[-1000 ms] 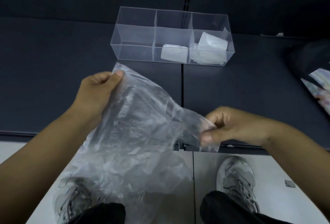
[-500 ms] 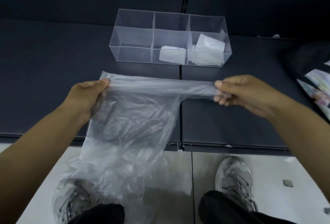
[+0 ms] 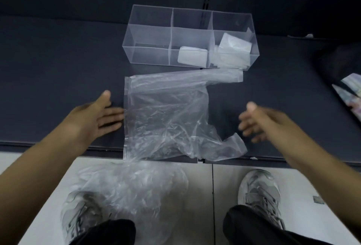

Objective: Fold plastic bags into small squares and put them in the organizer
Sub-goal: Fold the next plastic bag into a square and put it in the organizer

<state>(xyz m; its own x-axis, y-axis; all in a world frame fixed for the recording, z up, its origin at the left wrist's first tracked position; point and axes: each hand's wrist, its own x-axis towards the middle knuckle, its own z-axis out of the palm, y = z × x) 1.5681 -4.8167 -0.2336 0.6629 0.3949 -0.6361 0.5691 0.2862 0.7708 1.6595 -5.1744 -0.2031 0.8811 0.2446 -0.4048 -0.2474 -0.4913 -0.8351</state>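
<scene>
Bag [image 3: 168, 115] is down flat on the counter [image 3: 58, 69] now, both hands [image 3: 101, 115] [image 3: 256, 123] let go, open and apart; folding comes next.

Dim, flat light with faint shadows; the dark table [image 3: 58, 69] swallows it, and the pale floor [image 3: 220, 186] at the near edge is brightest. Soft glints sit on the creases of the plastic bag [image 3: 166, 117]. The right hand [image 3: 256, 121] is smeared by motion blur, the left hand [image 3: 97, 115] slightly soft. Wide-angle bending splays the walls of the organizer [image 3: 148, 35]; far corners darken
</scene>
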